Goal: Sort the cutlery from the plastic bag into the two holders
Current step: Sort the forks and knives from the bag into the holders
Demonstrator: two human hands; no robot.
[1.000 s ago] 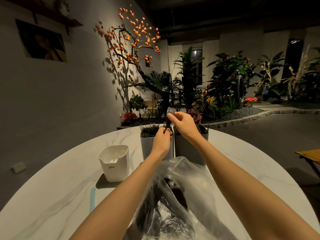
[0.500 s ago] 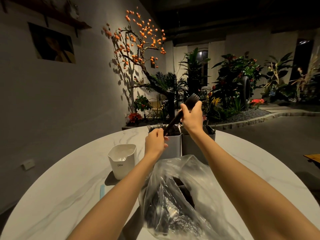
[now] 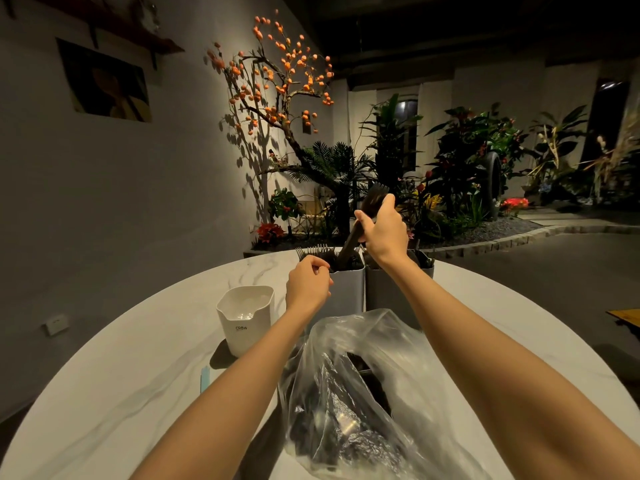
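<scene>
Right hand (image 3: 382, 233) — curled round a bundle of black plastic forks (image 3: 360, 223), tines up and tilted right, handle ends dipping into the left holder (image 3: 346, 289). Left hand (image 3: 306, 284) — fingers loosely curled at that holder's near-left rim; whether it pinches anything cannot be told in the dim light. Left holder: pale grey, already stocked with forks. Right holder (image 3: 388, 292): darker grey, touching the first, contents indistinct. Clear plastic bag (image 3: 363, 393) — near edge of the round marble table (image 3: 121, 375), dark cutlery inside. White container (image 3: 246, 318) — left of the holders, apart.
</scene>
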